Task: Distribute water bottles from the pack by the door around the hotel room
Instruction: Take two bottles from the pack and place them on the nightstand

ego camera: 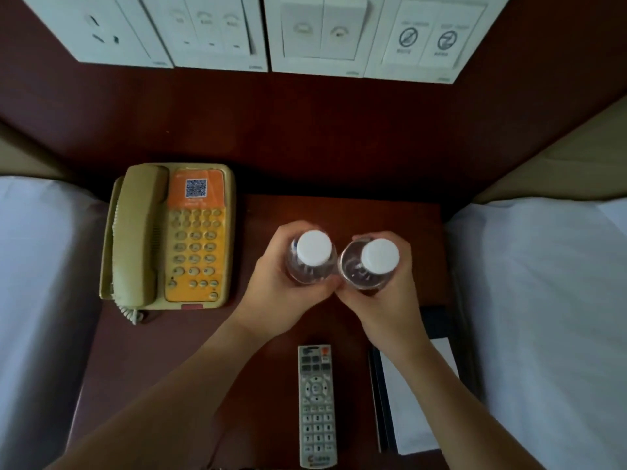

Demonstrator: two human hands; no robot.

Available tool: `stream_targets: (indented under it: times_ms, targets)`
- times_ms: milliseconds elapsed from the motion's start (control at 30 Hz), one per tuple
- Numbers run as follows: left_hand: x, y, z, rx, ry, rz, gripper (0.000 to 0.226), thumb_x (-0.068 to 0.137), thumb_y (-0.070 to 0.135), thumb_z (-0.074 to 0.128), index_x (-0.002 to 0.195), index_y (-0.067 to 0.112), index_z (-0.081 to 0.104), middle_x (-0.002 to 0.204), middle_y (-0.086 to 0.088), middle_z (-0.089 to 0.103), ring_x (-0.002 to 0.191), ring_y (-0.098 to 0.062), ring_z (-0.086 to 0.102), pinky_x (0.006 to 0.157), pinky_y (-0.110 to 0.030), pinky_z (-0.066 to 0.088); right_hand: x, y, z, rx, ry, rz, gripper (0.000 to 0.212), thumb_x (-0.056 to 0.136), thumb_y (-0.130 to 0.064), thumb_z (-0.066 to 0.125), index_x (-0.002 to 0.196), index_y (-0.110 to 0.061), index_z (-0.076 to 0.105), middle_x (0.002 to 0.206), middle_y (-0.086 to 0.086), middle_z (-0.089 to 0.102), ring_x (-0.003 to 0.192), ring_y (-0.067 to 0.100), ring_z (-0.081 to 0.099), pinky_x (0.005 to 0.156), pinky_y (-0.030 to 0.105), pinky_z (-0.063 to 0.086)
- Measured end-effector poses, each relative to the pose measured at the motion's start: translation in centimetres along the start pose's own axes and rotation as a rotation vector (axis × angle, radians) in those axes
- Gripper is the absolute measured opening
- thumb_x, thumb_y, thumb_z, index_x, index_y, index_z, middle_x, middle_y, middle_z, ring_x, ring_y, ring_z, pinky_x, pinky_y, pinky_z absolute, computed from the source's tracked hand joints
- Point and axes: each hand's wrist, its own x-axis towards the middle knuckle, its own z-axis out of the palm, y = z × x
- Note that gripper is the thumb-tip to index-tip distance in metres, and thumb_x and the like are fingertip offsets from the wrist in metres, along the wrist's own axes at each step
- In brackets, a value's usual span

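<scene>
Looking straight down, the head camera shows two clear water bottles standing side by side on a dark wooden worktop between two beds. The left hand (271,286) wraps its fingers round the left bottle (314,257), and the right hand (386,300) curls round the right bottle (373,262) — each grip grasping its own bottle just below the white cap. The two bottles touch or nearly touch; which one cannot be told from above. Their bodies and bases are hidden beneath the caps and fingers, so whether they rest on the worktop (339,212) or hang just above it is not clear.

Left of the bottles sits a beige corded telephone (169,235) with an orange keypad face and a blurred square code on its label. Nearer the person lies a grey remote control (316,407), its button markings too soft to read. Beside it on the right lies a white notepad (414,395) in a dark folder, partly covered by the right forearm. White bedding (44,283) fills the left edge and more (549,300) fills the right — both cut off by the frame. A row of white switch panels (237,28) lines the top, their icons blurred.
</scene>
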Motion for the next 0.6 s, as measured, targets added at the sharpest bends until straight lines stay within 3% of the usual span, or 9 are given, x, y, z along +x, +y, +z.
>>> stream_targets:
  times_ms: [133,233,367,433,500,600]
  targets:
    - [-0.9,-0.6,-0.8,0.153,-0.091,-0.068,0.067,0.070,0.005,0.087,0.123,0.028,0.052,0.113,0.015,0.068,0.110,-0.002,0.064,0.089,-0.013,0.048,-0.4,1.7,-1.5,-0.102,-0.206,0.128,0.085,0.073,-0.006,0.084,0.141,-0.034,0.041,0.126,-0.019,0.060,0.124,0.000,0.054,0.109,0.035,0.045]
    - [-0.5,-1.0,-1.5,0.299,-0.155,-0.097,0.069,0.069,0.017,0.089,0.121,0.042,0.050,0.111,0.026,0.066,0.107,0.012,0.060,0.087,-0.003,0.042,0.5,2.4,-2.5,-0.179,-0.285,0.150,0.073,0.071,-0.014,0.086,0.135,-0.029,0.054,0.126,-0.019,0.063,0.123,0.001,0.056,0.110,0.041,0.045]
    - [0.5,-1.3,-1.9,0.365,-0.198,-0.087,0.066,0.069,0.020,0.089,0.120,0.037,0.050,0.105,0.035,0.059,0.100,0.025,0.054,0.083,0.003,0.038,1.1,2.4,-2.2,-0.224,-0.222,0.109,0.061,0.066,-0.014,0.090,0.120,-0.022,0.063,0.107,-0.021,0.069,0.107,0.000,0.065,0.094,0.026,0.053]
    - [1.4,-1.5,-2.1,0.361,-0.213,-0.074,0.064,0.070,0.016,0.088,0.120,0.033,0.051,0.102,0.036,0.058,0.098,0.028,0.053,0.082,0.004,0.038,1.7,2.6,-1.5,-0.201,-0.149,0.087,0.062,0.065,-0.013,0.091,0.120,-0.016,0.062,0.109,-0.016,0.069,0.106,0.004,0.066,0.091,0.021,0.054]
    - [2.6,-1.8,-2.3,0.359,-0.227,-0.065,0.063,0.071,0.015,0.088,0.123,0.026,0.053,0.102,0.034,0.060,0.098,0.027,0.054,0.083,0.002,0.041,2.6,2.7,-0.8,-0.174,-0.089,0.071,0.066,0.064,-0.016,0.091,0.121,-0.014,0.058,0.113,-0.007,0.069,0.109,0.009,0.065,0.093,0.025,0.054]
    - [4.6,-2.0,-2.6,0.363,-0.233,-0.043,0.071,0.070,0.018,0.088,0.130,0.026,0.051,0.106,0.030,0.062,0.101,0.021,0.057,0.087,-0.007,0.048,4.7,3.1,0.1,-0.161,-0.001,0.042,0.073,0.061,-0.030,0.090,0.122,-0.013,0.053,0.116,0.001,0.067,0.110,0.015,0.065,0.093,0.041,0.055]
